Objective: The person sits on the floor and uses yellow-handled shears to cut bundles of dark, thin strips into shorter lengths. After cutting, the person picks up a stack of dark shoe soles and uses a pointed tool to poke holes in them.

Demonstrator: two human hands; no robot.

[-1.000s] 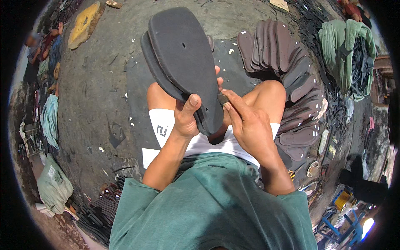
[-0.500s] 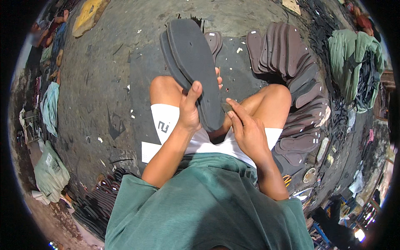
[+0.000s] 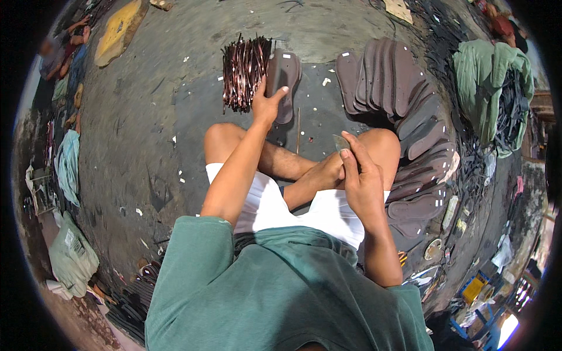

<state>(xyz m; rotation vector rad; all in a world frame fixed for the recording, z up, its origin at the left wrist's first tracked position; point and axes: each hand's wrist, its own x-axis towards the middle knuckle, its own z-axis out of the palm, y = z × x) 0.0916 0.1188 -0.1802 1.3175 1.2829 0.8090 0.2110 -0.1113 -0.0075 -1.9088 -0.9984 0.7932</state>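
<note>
My left hand (image 3: 267,106) reaches forward with thumb and fingers apart. It touches or hovers over a brown shoe sole (image 3: 285,76), which lies with another on the dark mat; the fingertips are partly hidden. Left of the soles lies a thick bundle of shiny dark red-brown strips (image 3: 244,73). Above my right knee, my right hand (image 3: 363,178) pinches a small pointed flat blade (image 3: 339,142) between thumb and fingers.
A curved row of overlapping brown soles (image 3: 392,76) runs along my right side. Beyond it sit green cloth (image 3: 486,88) and black scraps. A yellow slab (image 3: 120,32) lies far left, a pale sack (image 3: 71,254) near left. Other people are at the far edges.
The dark soles held up in my left hand are no longer raised, and that hand has moved forward to the floor soles. The strip bundle has come into view. My right hand keeps the blade.
</note>
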